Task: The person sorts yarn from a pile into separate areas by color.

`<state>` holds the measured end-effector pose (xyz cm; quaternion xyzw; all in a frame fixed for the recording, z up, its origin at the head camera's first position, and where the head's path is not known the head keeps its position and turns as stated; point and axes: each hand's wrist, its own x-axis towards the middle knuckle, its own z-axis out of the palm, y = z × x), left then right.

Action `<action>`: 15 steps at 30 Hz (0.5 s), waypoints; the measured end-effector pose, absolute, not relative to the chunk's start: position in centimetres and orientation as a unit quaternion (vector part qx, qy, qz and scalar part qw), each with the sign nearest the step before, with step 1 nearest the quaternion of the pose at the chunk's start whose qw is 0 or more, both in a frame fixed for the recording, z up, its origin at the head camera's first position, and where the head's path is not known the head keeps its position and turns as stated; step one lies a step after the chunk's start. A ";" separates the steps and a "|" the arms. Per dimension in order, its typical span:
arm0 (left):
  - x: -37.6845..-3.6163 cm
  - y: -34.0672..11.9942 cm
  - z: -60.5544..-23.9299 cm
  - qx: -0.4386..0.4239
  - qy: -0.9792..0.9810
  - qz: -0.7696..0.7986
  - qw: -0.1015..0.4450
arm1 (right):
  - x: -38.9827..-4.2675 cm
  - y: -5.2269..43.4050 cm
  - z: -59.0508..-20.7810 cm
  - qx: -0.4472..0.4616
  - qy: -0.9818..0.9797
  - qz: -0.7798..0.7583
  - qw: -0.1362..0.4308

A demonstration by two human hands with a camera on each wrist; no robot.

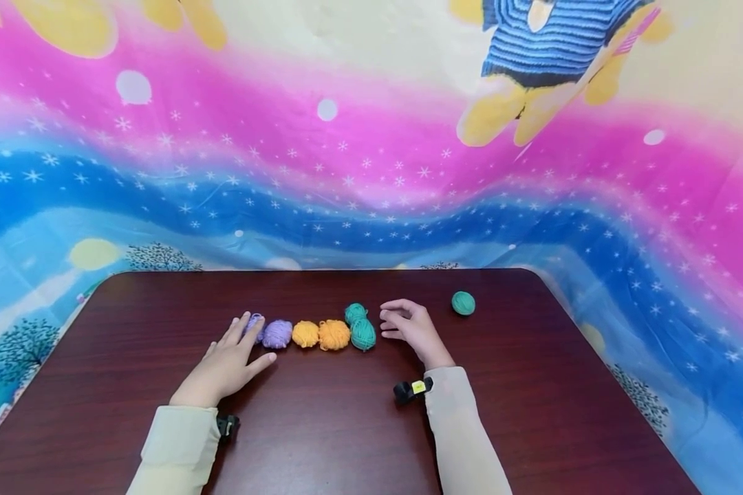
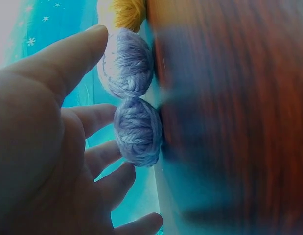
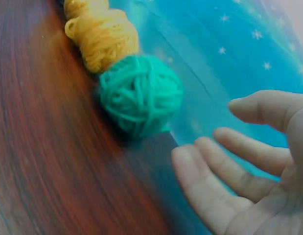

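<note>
A row of small yarn balls lies on the table. At its left end are a purple yarn ball (image 2: 137, 132), partly covered by my left hand (image 1: 219, 368) in the head view, and a second purple ball (image 1: 277, 334). A yellow ball (image 1: 305, 334) and an orange ball (image 1: 334, 335) follow. A green ball (image 1: 363, 334) closes the row, with another green ball (image 1: 356, 313) touching it behind. My left hand spreads its fingers at the left purple ball. Beside the green pair, my right hand (image 1: 416, 332) holds nothing, its fingers loosely bent and apart from the yarn.
One more green ball (image 1: 463, 303) sits alone at the back right of the dark wooden table (image 1: 322, 426). A printed cloth (image 1: 371, 151) hangs just behind the table's far edge. Each wrist wears a black strapped device.
</note>
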<state>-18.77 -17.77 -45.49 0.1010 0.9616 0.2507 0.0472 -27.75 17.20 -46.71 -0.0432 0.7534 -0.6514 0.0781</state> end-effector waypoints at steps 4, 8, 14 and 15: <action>-18.8 -17.7 -45.5 0.101 0.962 0.250 0.045 | -27.3 16.6 -46.6 -0.039 0.780 -0.619 0.090; -18.7 -17.6 -45.6 0.100 0.962 0.250 0.049 | -27.1 16.1 -46.4 -0.031 0.801 -0.589 0.106; -18.7 -17.7 -45.7 0.096 0.962 0.252 0.049 | -26.8 15.3 -46.2 -0.046 0.820 -0.557 0.121; -18.7 -17.7 -45.7 0.097 0.962 0.252 0.048 | -26.8 15.2 -46.2 -0.050 0.825 -0.550 0.123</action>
